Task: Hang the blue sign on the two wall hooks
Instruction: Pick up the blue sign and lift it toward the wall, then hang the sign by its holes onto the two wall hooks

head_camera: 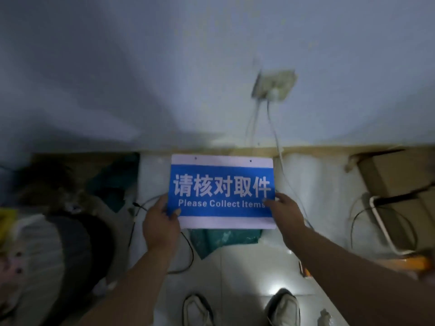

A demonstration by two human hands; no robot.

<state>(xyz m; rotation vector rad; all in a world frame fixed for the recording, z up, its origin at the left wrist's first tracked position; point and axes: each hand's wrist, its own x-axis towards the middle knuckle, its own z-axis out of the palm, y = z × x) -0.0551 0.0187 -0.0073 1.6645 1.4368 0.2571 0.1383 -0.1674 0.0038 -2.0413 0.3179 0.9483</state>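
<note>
The blue sign (pixel 221 191) has white Chinese characters, the words "Please Collect Items", and white bands along its top and bottom. Two small holes sit in the top band. I hold it upright, low in front of the wall, over the floor. My left hand (pixel 161 225) grips its lower left edge, thumb on the front. My right hand (pixel 286 212) grips its lower right edge. No wall hooks show in this view.
A wall socket (pixel 274 84) with cables hanging down sits on the pale wall above the sign. A green bag (pixel 219 241) lies on the tiled floor below it. Piled clutter (pixel 47 231) is on the left, cardboard boxes (pixel 388 180) on the right. My shoes (pixel 283 308) are at the bottom.
</note>
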